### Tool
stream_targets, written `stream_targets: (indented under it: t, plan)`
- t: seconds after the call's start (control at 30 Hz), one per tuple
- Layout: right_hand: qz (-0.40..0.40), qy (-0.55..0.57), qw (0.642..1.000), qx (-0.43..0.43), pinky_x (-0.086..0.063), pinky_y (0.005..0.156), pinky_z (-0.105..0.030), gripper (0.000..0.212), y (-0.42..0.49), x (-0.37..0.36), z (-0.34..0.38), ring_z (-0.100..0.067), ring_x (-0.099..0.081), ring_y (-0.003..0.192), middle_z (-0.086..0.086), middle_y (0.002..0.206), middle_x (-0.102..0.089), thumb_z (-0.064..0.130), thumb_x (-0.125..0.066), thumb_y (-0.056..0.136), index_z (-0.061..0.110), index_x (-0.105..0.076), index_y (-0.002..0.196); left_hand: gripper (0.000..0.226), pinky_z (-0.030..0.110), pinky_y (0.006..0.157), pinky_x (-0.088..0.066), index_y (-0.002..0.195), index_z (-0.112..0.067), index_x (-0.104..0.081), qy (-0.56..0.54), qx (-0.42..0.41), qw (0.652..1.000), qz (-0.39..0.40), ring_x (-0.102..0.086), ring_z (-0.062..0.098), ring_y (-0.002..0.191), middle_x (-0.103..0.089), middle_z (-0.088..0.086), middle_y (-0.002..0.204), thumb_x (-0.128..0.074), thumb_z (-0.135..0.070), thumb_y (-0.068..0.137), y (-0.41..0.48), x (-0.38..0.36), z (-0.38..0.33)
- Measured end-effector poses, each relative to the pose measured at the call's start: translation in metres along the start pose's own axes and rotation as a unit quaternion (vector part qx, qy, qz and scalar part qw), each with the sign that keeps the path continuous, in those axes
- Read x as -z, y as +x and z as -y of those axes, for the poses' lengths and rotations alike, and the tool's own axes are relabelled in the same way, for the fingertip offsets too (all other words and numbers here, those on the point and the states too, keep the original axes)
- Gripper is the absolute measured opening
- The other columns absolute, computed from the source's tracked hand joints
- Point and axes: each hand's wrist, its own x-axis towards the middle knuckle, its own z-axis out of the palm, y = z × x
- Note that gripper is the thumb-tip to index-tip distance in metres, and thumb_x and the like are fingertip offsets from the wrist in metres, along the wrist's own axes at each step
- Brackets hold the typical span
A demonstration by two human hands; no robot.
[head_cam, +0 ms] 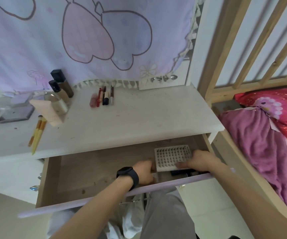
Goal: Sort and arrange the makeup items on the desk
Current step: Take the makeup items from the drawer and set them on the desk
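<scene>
Both my hands reach into the open drawer (94, 169) under the white desk (139, 121). My right hand (203, 160) grips the near right corner of a white perforated basket (172, 156). My left hand (145, 171), a black watch on its wrist, holds the basket's near left corner, fingers curled under it. On the desk lie a row of lip pencils and lipsticks (103, 97), dark-capped bottles (61, 83), a clear-capped bottle (55, 102), a pink tube (46, 109), palettes (17, 112) and yellow-handled brushes (37, 131).
A lilac curtain (87, 40) hangs behind the desk. A wooden bed frame (228, 49) with a purple blanket (263, 152) and red pillow stands right of the desk. Dark small items (182, 173) lie in the drawer under the basket's near edge.
</scene>
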Motion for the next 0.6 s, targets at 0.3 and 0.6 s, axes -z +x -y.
stream_targets:
  t: [0.3,0.6]
  plan:
    - [0.053,0.227,0.969,0.087,-0.055,0.060,-0.020,0.020,-0.030,0.017,0.002,-0.009,-0.074,0.070,0.008,0.080,-0.078,0.035,-0.068,0.096,0.020,-0.064,0.109,0.033,0.022,0.084,-0.046,0.124,-0.023,-0.065,-0.059,-0.027,0.996,-0.061,-0.062,0.012,0.102,-0.068,-0.004,0.117,-0.067,-0.025,0.091,-0.061,0.042,0.037]
    - [0.044,0.365,0.929,0.038,-0.046,0.048,-0.020,0.025,-0.051,0.012,0.009,-0.012,-0.061,0.050,-0.012,0.082,-0.078,0.032,-0.065,0.097,0.008,-0.068,0.103,0.020,0.017,0.071,-0.056,0.109,-0.032,-0.063,-0.288,-0.088,0.940,-0.164,-0.066,0.009,0.093,-0.068,-0.009,0.103,-0.069,-0.023,0.092,-0.088,0.101,0.049]
